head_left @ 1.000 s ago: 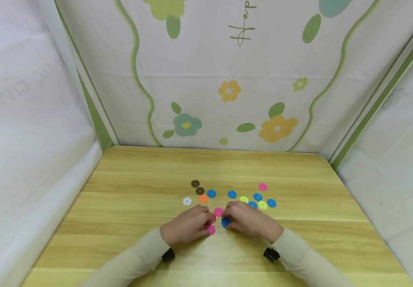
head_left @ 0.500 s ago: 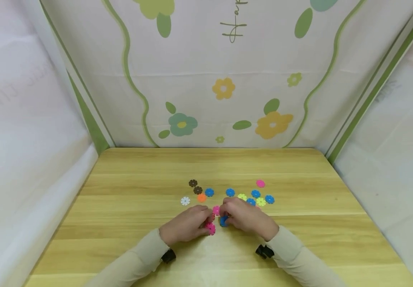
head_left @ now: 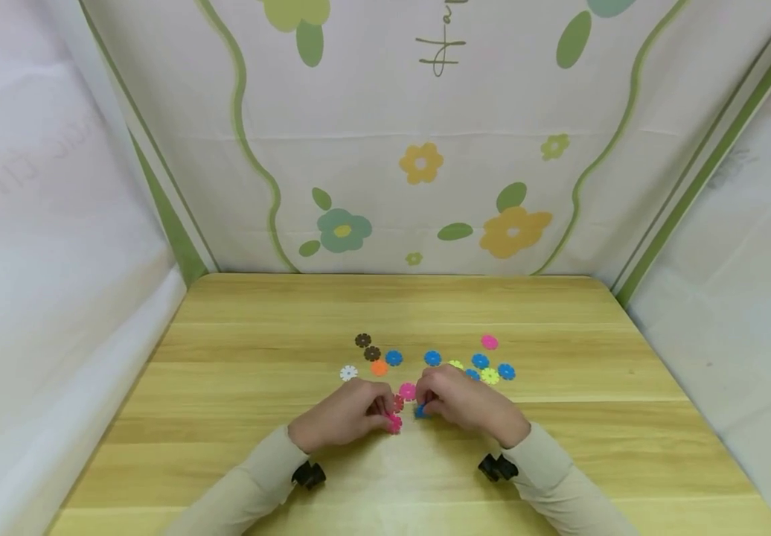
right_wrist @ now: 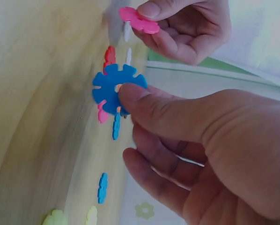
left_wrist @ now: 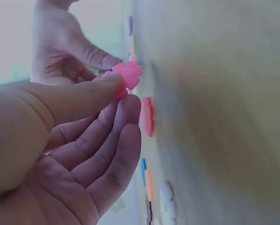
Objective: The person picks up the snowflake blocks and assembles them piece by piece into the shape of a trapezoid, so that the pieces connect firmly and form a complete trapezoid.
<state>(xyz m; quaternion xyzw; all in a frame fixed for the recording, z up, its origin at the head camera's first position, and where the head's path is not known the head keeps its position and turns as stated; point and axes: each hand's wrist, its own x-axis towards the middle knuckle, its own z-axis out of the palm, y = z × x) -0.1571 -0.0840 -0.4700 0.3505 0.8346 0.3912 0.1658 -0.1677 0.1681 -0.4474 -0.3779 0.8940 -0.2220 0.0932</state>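
Observation:
My left hand (head_left: 348, 413) pinches a pink notched plastic disc (left_wrist: 129, 75) between thumb and fingers. Opposite it, my right hand (head_left: 466, 406) holds a blue notched disc (right_wrist: 113, 91) by its edge, with the thumb on its face. The two discs are a short gap apart over the table's middle. Just beyond them a red disc (head_left: 397, 403) and another pink disc (head_left: 408, 391) lie flat, between the two hands. The fingertips behind the blue disc are partly hidden in the right wrist view.
Left of centre lie two brown discs (head_left: 372, 353), an orange disc (head_left: 379, 368), a white disc (head_left: 348, 373) and a blue one. Several blue and yellow discs (head_left: 489, 376) spread at the right, with a pink disc (head_left: 489, 342) behind. A floral curtain (head_left: 359, 112) borders the wooden table (head_left: 258, 305).
Both hands keep hold of their discs. The left hand has turned a little and its pink disc is tilted; the right hand's blue disc now shows more edge-on in the head view.

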